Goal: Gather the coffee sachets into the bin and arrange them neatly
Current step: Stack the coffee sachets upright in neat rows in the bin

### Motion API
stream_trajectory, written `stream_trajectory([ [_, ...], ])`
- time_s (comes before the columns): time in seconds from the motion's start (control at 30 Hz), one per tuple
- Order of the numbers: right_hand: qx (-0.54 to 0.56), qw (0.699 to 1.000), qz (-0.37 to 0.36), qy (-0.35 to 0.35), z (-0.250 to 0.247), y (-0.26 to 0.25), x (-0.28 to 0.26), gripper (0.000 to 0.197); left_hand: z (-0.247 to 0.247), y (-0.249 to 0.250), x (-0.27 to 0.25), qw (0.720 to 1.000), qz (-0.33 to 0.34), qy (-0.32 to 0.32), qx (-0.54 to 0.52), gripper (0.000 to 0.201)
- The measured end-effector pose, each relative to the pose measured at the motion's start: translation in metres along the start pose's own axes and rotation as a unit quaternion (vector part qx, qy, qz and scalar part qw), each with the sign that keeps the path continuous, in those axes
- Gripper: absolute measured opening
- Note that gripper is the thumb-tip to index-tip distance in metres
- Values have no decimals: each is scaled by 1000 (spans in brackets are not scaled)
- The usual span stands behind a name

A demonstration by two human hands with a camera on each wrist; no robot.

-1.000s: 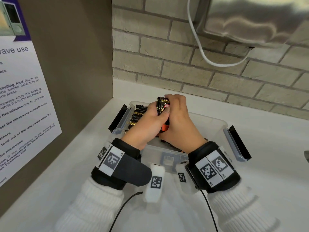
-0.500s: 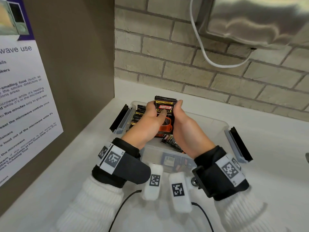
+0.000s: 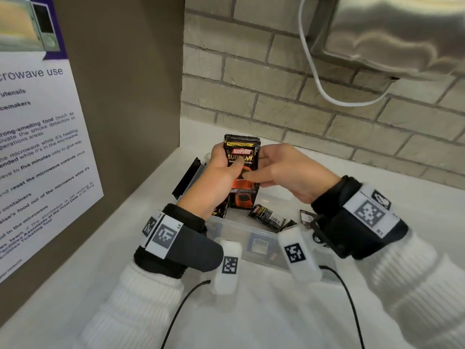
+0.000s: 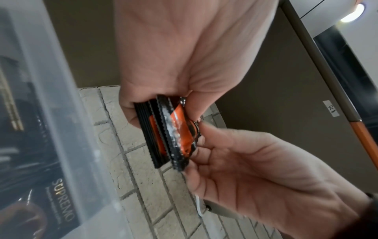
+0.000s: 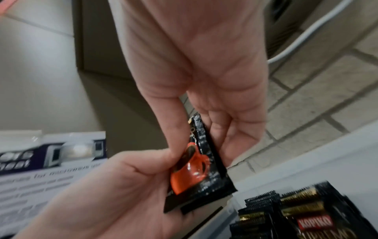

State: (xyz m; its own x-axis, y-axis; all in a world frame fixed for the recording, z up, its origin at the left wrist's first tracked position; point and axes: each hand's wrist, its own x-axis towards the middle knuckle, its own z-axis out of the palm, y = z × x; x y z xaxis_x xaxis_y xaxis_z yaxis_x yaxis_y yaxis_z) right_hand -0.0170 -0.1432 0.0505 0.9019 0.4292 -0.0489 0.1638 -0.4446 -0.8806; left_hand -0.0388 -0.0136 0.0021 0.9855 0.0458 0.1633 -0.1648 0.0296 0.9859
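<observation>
A stack of black coffee sachets (image 3: 242,170) with an orange cup print stands upright above the clear plastic bin (image 3: 251,234). My left hand (image 3: 225,170) grips the stack from its left side, thumb across the front. My right hand (image 3: 264,172) pinches the stack's right edge, thumb in front and fingers behind. The left wrist view shows the stack (image 4: 165,132) end-on, several sachets thick. In the right wrist view the front sachet (image 5: 196,165) sits between both hands. More sachets (image 5: 296,210) stand in a row inside the bin, and loose ones (image 3: 266,215) lie on its floor.
The bin sits on a white counter (image 3: 251,318) in a corner. A brown panel with a microwave poster (image 3: 37,152) is on the left, and behind is a brick wall (image 3: 276,102). A white cable (image 3: 317,79) hangs from a metal appliance (image 3: 392,34). A black latch (image 3: 186,177) sticks out at the bin's left.
Both hands have lifted the stack out of the bin and turned its front toward me. The right hand moved from over the stack to its right edge.
</observation>
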Motion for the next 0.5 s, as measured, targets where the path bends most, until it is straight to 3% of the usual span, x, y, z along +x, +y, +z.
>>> stream_trajectory([
  [0.1,-55,998,12,-1,0,-11,14,31,-3,2,1,999,1,9,-35,37],
  [0.2,-38,998,46,-13,0,-9,28,34,-6,1,2,999,-8,11,-30,39],
  [0.3,-9,995,81,-52,-10,1,36,34,-13,-1,6,1000,-12,13,15,39],
  [0.5,-28,977,204,-61,-29,40,53,49,-29,-18,18,986,-6,91,136,41],
])
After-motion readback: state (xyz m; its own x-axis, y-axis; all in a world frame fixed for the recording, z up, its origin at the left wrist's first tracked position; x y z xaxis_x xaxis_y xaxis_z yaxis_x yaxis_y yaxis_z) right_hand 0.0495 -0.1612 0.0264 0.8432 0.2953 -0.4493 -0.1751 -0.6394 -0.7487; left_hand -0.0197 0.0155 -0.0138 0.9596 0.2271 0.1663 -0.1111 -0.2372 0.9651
